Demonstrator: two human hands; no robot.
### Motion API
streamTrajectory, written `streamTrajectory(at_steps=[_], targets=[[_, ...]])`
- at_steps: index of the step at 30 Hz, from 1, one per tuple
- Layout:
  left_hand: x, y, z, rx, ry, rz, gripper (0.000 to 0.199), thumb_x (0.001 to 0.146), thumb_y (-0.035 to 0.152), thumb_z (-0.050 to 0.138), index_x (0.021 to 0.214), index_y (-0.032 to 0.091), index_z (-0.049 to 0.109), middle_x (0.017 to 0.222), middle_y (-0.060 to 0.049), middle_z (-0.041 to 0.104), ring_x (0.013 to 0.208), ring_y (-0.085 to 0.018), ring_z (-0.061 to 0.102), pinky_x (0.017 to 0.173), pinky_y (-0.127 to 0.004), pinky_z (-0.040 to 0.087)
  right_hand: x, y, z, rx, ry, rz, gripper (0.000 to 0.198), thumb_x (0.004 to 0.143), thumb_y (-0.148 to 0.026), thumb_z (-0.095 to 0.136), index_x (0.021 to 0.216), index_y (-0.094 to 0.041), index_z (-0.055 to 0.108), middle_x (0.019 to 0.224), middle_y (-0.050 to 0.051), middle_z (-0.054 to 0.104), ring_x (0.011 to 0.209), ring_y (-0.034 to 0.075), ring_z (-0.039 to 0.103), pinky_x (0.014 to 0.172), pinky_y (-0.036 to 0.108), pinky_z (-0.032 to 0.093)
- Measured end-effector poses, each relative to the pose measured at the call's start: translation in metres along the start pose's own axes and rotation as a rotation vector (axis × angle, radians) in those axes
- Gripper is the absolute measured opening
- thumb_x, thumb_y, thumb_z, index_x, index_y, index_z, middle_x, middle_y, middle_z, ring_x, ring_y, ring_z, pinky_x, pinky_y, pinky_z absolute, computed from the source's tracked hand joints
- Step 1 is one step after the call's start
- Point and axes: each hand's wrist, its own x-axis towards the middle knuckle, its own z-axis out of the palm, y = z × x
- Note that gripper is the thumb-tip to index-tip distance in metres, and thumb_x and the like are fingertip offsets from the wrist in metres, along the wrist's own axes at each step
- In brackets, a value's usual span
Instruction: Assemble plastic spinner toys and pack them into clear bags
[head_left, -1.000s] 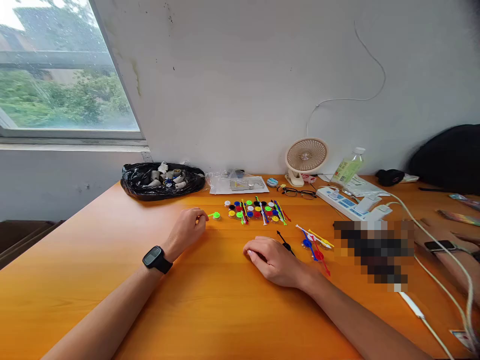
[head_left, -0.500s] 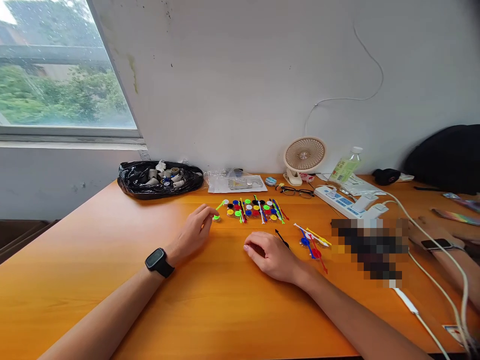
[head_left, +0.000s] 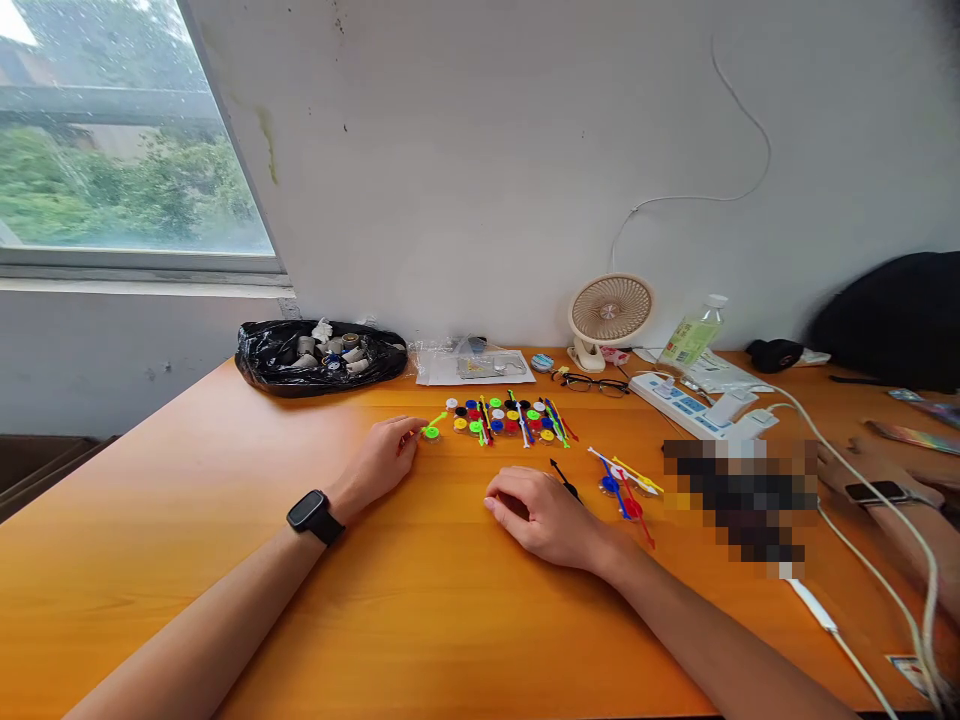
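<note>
My left hand (head_left: 381, 458), with a black watch on the wrist, pinches the tail end of a light green arrow (head_left: 438, 420) between thumb and fingers. Just under the arrow lies a green disc (head_left: 431, 433) on the table; whether the two touch I cannot tell. My right hand (head_left: 536, 508) rests on the wood with its fingers loosely curled, and nothing shows in them. Behind its knuckles a black arrow (head_left: 559, 472) is partly hidden. Right of it lie blue, red, white and yellow arrows with discs (head_left: 632, 508).
Rows of coloured discs and arrows (head_left: 512, 420) lie ahead. Farther back are a black plastic bag (head_left: 259, 365), glasses (head_left: 592, 383), a small fan (head_left: 610, 310), a tilted bottle (head_left: 691, 335) and a power strip (head_left: 675, 405). Cables and another person's hand (head_left: 870, 470) occupy the right side.
My left hand has drawn back slightly to the left, and the green arrow has come down over the green disc. My right hand has barely moved.
</note>
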Motion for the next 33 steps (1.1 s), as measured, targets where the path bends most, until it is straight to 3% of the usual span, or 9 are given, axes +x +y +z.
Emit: streamTrajectory(at_steps=[4, 11, 16, 19, 25, 28, 33], targets=[[-0.001, 0.003, -0.001, -0.016, -0.025, -0.002, 0.033, 0.095, 0.013, 0.050, 0.117, 0.022, 0.074, 0.109, -0.005, 0.078, 0.089, -0.020, 0.072, 0.079, -0.029, 0.054, -0.001, 0.000, 0.000, 0.003, 0.001, -0.011, 0.015, 0.101, -0.026, 0.056, 0.093, -0.021, 0.067, 0.089, 0.002, 0.069, 0.080, 0.016, 0.060, 0.075, 0.029, 0.041], [-0.002, 0.023, -0.011, -0.066, -0.153, 0.003, 0.031, 0.090, 0.009, 0.049, 0.106, 0.020, 0.074, 0.097, -0.004, 0.077, 0.083, -0.019, 0.068, 0.075, -0.028, 0.051, -0.001, 0.000, 0.000, -0.001, 0.014, -0.006, 0.011, 0.101, -0.026, 0.057, 0.098, -0.021, 0.066, 0.088, 0.002, 0.068, 0.078, 0.016, 0.059, 0.073, 0.029, 0.041], [-0.008, 0.051, -0.006, -0.185, -0.280, 0.101, 0.031, 0.096, 0.013, 0.050, 0.111, 0.020, 0.076, 0.101, -0.007, 0.076, 0.083, -0.018, 0.067, 0.075, -0.028, 0.052, -0.002, 0.001, 0.002, -0.002, 0.130, 0.033, 0.026, 0.102, -0.030, 0.058, 0.127, -0.024, 0.060, 0.114, 0.005, 0.068, 0.081, 0.016, 0.059, 0.076, 0.030, 0.044], [-0.016, 0.069, 0.003, -0.252, -0.310, 0.180, 0.032, 0.099, 0.013, 0.049, 0.115, 0.021, 0.076, 0.103, -0.006, 0.076, 0.088, -0.018, 0.069, 0.081, -0.028, 0.053, -0.001, 0.003, 0.003, -0.003, 0.155, 0.063, 0.033, 0.101, -0.029, 0.058, 0.134, -0.025, 0.057, 0.125, 0.007, 0.065, 0.083, 0.017, 0.061, 0.078, 0.032, 0.046], [-0.022, 0.079, 0.013, -0.257, -0.290, 0.245, 0.032, 0.105, 0.016, 0.048, 0.124, 0.023, 0.073, 0.105, -0.007, 0.075, 0.092, -0.019, 0.069, 0.085, -0.029, 0.054, 0.001, 0.007, 0.004, -0.015, 0.102, 0.063, 0.018, 0.099, -0.019, 0.055, 0.109, -0.022, 0.070, 0.107, 0.006, 0.072, 0.097, 0.022, 0.066, 0.086, 0.034, 0.045], [-0.021, 0.076, 0.014, -0.265, -0.228, 0.230, 0.031, 0.106, 0.018, 0.049, 0.128, 0.024, 0.071, 0.108, -0.007, 0.074, 0.096, -0.018, 0.069, 0.088, -0.029, 0.054, 0.003, 0.006, 0.005, 0.044, 0.117, 0.099, 0.020, 0.100, -0.018, 0.051, 0.107, -0.021, 0.070, 0.100, 0.005, 0.073, 0.089, 0.019, 0.065, 0.080, 0.032, 0.044], [-0.022, 0.078, 0.015, -0.277, -0.211, 0.271, 0.031, 0.108, 0.021, 0.049, 0.130, 0.025, 0.071, 0.109, -0.007, 0.073, 0.096, -0.017, 0.068, 0.088, -0.029, 0.054, 0.006, 0.009, 0.005, 0.291, 0.101, 0.178, 0.025, 0.105, -0.033, 0.049, 0.095, -0.020, 0.069, 0.084, 0.001, 0.069, 0.075, 0.016, 0.058, 0.069, 0.028, 0.040]])
